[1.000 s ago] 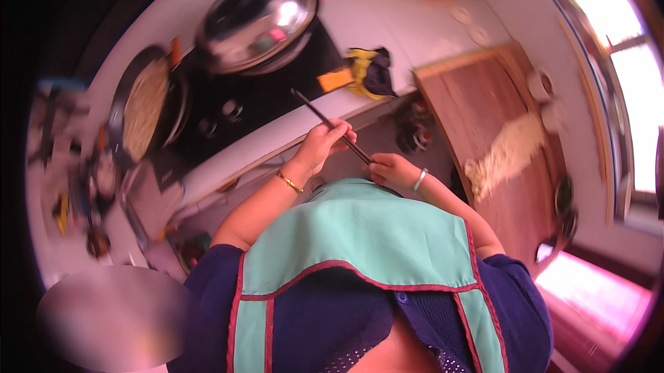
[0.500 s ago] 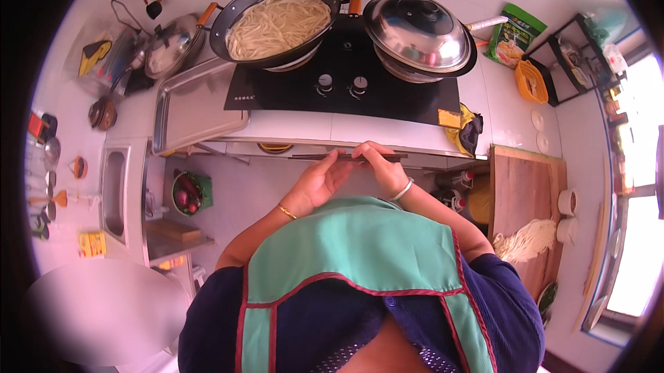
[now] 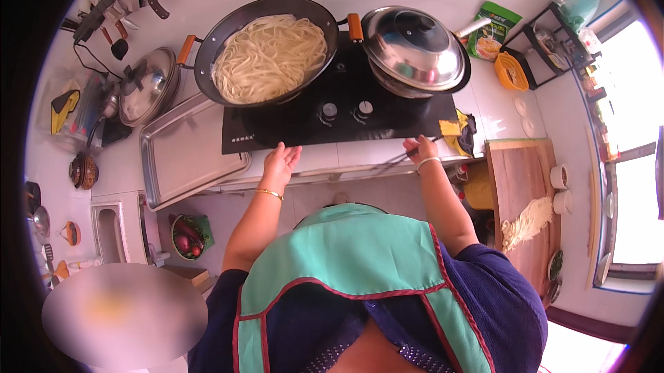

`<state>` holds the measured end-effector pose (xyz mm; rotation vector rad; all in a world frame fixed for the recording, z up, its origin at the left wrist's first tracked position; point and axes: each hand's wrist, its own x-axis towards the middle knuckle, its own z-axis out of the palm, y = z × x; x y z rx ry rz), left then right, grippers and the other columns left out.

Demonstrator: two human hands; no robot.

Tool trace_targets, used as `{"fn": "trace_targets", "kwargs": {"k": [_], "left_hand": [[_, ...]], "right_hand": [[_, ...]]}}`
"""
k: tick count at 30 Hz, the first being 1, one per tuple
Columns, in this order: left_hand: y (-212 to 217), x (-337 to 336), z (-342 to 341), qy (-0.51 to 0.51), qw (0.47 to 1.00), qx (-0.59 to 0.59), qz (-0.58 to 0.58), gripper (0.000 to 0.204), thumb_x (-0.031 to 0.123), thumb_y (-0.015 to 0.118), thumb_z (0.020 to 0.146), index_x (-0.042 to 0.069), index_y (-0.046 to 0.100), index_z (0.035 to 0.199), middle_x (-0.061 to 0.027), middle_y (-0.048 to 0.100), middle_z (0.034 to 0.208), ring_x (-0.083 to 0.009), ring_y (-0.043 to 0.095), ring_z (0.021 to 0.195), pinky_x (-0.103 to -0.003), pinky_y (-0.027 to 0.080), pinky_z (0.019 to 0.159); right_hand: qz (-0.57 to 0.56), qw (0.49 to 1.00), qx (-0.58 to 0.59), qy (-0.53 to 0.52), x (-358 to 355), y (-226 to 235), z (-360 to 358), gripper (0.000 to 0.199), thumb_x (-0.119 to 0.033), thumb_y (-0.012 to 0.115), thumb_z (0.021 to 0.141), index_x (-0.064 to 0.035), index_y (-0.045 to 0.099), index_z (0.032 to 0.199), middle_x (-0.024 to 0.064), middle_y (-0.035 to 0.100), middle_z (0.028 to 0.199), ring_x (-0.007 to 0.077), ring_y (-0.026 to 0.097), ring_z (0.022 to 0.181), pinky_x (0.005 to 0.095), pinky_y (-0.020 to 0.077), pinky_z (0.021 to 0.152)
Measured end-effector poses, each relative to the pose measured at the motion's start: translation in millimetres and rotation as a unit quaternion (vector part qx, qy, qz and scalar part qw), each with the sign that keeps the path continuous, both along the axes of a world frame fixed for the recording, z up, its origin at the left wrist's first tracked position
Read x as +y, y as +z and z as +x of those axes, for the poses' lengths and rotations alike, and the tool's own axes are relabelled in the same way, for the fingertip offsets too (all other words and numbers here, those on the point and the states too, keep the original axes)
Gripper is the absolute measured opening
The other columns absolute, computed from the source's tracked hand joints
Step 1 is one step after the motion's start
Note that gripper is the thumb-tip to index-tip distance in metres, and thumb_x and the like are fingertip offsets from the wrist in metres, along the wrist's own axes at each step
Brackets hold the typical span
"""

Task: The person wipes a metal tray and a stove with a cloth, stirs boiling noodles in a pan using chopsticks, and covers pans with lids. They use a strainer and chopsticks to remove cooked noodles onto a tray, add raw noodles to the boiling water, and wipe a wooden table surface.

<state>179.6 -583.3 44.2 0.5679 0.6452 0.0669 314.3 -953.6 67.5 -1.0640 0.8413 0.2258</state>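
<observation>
My left hand is open, palm up with fingers extended, at the front edge of the black gas stove. It appears to hold nothing; whether it touches the stove I cannot tell. Near the stove's right front corner, my right hand is closed on dark chopsticks, which slant down to the left. White noodles fill much of a black wok on the left burner. On the right burner, a shiny domed lid covers another pan.
A metal tray lies left of the stove. Beside the right hand is a yellow and black cloth. A wooden board with raw noodles stands at the right. Vegetables fill a green basket below the counter.
My hands, close together on the chopsticks before, have moved apart and forward to the stove's edge. My left hand has let go; the chopsticks are in my right. The view has shifted.
</observation>
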Motion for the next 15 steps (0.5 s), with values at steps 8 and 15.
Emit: {"fn": "trace_targets", "kwargs": {"k": [8, 15], "left_hand": [[14, -6, 13, 0.057, 0.986, 0.117, 0.108, 0.019, 0.012, 0.051, 0.093, -0.002, 0.039, 0.093, -0.0179, 0.059, 0.085, -0.028, 0.066, 0.079, -0.031, 0.059, 0.066], [15, -11, 27, 0.056, 0.985, 0.119, 0.111, 0.018, 0.014, 0.051, 0.094, -0.001, 0.04, 0.095, -0.0161, 0.06, 0.086, -0.0254, 0.066, 0.079, -0.031, 0.057, 0.067]], "right_hand": [[-0.002, 1.0, -0.02, -0.023, 1, -25, 16, 0.014, -0.01, 0.043, 0.092, 0.0038, 0.047, 0.09, 0.0167, 0.058, 0.071, 0.0253, 0.063, 0.057, 0.0327, 0.0468, 0.047], [-0.046, 0.998, -0.036, -0.008, 4, -20, 33, 0.014, -0.009, 0.043, 0.093, 0.0039, 0.046, 0.089, 0.0145, 0.057, 0.071, 0.0245, 0.063, 0.059, 0.0305, 0.0484, 0.048]]}}
